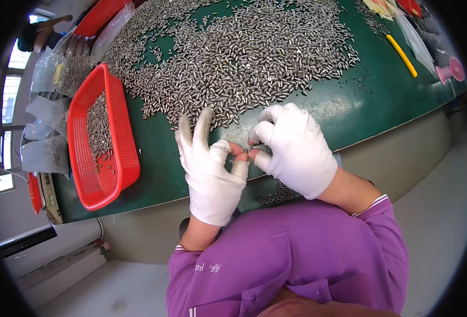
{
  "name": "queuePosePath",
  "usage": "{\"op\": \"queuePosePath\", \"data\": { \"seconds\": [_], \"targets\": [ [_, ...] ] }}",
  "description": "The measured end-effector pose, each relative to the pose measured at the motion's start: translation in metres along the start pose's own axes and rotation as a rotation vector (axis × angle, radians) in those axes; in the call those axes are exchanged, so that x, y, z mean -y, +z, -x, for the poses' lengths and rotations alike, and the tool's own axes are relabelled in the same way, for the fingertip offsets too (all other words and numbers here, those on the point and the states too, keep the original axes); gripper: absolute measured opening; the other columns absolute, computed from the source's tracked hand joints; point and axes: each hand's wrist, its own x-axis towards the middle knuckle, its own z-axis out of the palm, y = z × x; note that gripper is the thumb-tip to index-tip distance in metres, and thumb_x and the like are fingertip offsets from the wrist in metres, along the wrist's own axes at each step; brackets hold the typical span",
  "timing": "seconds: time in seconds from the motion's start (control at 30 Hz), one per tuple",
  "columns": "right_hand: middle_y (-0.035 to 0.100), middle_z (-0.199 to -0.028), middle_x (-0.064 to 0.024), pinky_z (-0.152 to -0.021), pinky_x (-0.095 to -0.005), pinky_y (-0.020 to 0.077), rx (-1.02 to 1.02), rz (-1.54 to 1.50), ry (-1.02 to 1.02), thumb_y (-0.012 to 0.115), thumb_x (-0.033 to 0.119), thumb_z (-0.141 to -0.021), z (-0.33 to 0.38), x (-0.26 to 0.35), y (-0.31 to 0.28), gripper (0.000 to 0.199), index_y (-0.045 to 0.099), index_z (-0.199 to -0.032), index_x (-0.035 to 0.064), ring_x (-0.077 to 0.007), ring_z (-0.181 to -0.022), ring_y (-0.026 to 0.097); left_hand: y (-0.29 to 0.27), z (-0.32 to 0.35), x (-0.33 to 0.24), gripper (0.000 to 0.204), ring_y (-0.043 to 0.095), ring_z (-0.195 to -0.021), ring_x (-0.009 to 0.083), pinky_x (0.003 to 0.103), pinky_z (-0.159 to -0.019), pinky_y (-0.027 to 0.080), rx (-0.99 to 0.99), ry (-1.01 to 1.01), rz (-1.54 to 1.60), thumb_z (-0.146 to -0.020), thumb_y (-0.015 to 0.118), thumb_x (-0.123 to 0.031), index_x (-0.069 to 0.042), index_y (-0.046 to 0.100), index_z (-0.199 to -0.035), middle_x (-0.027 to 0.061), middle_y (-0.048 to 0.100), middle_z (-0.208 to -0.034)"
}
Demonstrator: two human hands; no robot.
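A single small metal pin (245,151) sits pinched between the bare fingertips of both hands, just in front of the near edge of the worktop (371,100). The left hand (212,169), in a white glove with cut fingertips, closes thumb and forefinger on the pin while its other fingers stand spread upward. The right hand (294,148), gloved likewise, is curled, its thumb and forefinger meeting the same pin from the other side.

Just beyond the hands lies a broad heap of like pins (233,58), spread loose over the green worktop. Below the hands, at the person's lap, a perforated tray (275,193) holds a small number of pins. A red mesh basket (104,174) stands to the left, partly filled with more. Clear plastic bags (45,153) of pins lie beyond it. A yellow rod (401,55) rests well apart at the far right.

Risk assessment: the pin is tiny and held only at the fingertips; a slip would likely drop it into the lap or onto the floor. The spread left fingers sit near the heap's edge and could scatter pins off the worktop.
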Motion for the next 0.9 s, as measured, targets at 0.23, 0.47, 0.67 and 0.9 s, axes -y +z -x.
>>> {"op": "queuePosePath", "data": {
  "seconds": [0.23, 0.47, 0.67, 0.9],
  "targets": [
    [0.059, -0.087, -0.0062, -0.072, -0.0407, 0.0485, 0.059, -0.051, -0.018, 0.074, 0.019, -0.070, 0.002, -0.002, -0.001, 0.013, 0.066, -0.078, 0.0110, -0.0284, -0.084, 0.058, 0.001, 0.000, 0.001, 0.020, 0.033, -0.135, 0.0516, 0.055, -0.110, 0.032, -0.004, 0.016, 0.031, -0.066, 0.074, -0.005, -0.006, 0.058, -0.078, 0.0190, 0.048, -0.141],
    [0.063, -0.099, -0.0066, -0.075, -0.0400, 0.0484, 0.065, -0.149, -0.265, 0.074, 0.020, -0.067, 0.003, -0.015, -0.010, 0.014, 0.066, -0.069, 0.0099, -0.0273, -0.090, 0.059, -0.010, 0.000, 0.004, 0.017, 0.032, -0.131, 0.0538, 0.063, -0.106, 0.029, 0.133, 0.141, 0.128, -0.061, 0.077, -0.010, -0.007, 0.062, -0.068, 0.0174, 0.047, -0.140],
    [0.060, -0.117, -0.0047, -0.095, -0.0497, 0.0426, -0.019, -0.170, -0.224, 0.078, 0.022, -0.063, 0.015, -0.041, -0.034, 0.021, 0.066, -0.079, 0.0155, -0.0368, -0.119, 0.051, -0.014, 0.005, 0.012, 0.017, 0.033, -0.134, 0.0548, 0.056, -0.104, 0.035, 0.122, 0.239, 0.241, -0.065, 0.078, -0.015, -0.010, 0.061, -0.069, 0.0190, 0.049, -0.141],
    [0.061, -0.112, -0.0062, -0.093, -0.0478, 0.0454, -0.210, 0.170, -0.135, 0.077, 0.012, -0.064, 0.011, -0.043, -0.036, 0.022, 0.065, -0.082, 0.0130, -0.0357, -0.115, 0.052, -0.002, 0.011, 0.020, 0.025, 0.034, -0.134, 0.0494, 0.053, -0.105, 0.034, -0.138, -0.109, -0.111, -0.067, 0.075, -0.006, -0.008, 0.061, -0.087, 0.0187, 0.042, -0.145]
  ]
}}
